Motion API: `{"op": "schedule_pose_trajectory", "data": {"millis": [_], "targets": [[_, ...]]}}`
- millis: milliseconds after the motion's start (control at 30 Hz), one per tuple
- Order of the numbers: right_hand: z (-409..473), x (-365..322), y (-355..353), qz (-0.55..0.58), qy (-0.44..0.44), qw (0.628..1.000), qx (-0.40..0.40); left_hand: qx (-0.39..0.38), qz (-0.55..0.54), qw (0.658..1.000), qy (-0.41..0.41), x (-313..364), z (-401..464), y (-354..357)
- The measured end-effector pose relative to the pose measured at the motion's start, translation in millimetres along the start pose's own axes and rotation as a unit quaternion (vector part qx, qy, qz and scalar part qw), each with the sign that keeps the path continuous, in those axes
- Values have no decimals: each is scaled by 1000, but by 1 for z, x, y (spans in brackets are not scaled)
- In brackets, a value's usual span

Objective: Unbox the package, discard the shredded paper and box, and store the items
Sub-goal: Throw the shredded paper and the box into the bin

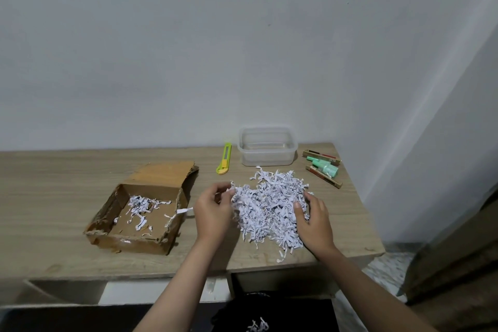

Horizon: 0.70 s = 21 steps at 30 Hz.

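Note:
A heap of white shredded paper [269, 205] lies on the wooden table [67, 175]. My left hand [213, 213] cups the heap's left side and my right hand [312, 221] presses against its right side, fingers curled into the shreds. An open, worn cardboard box [145, 210] sits to the left with its flap folded back and a few paper shreds inside. At the back right lie two green tubes [324, 167] and two thin brown boxes [323, 178].
A clear plastic container [267, 146] stands by the wall, with nothing visible inside. A yellow-green utility knife [224, 158] lies to its left. The table's right edge is close to the unpacked items. A black bag [275, 312] holding some shreds sits below the table's front edge.

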State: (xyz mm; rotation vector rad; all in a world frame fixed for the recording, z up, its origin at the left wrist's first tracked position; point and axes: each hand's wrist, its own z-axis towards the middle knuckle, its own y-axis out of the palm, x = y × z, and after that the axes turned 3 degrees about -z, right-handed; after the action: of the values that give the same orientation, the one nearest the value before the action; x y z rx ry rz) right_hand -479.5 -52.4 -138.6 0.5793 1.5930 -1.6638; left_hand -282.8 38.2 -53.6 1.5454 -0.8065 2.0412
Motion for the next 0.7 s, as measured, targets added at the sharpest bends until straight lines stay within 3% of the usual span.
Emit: {"op": "schedule_pose_trajectory", "data": {"millis": [367, 567, 700], "targets": [[-4, -5, -2, -4, 6, 1000, -7, -64, -89, 992, 68, 38, 10, 43], [-8, -7, -6, 26, 0, 1000, -13, -154, 49, 986, 32, -8, 8, 39], [-19, -6, -5, 42, -21, 999, -17, -132, 156, 978, 33, -35, 3, 26]]}}
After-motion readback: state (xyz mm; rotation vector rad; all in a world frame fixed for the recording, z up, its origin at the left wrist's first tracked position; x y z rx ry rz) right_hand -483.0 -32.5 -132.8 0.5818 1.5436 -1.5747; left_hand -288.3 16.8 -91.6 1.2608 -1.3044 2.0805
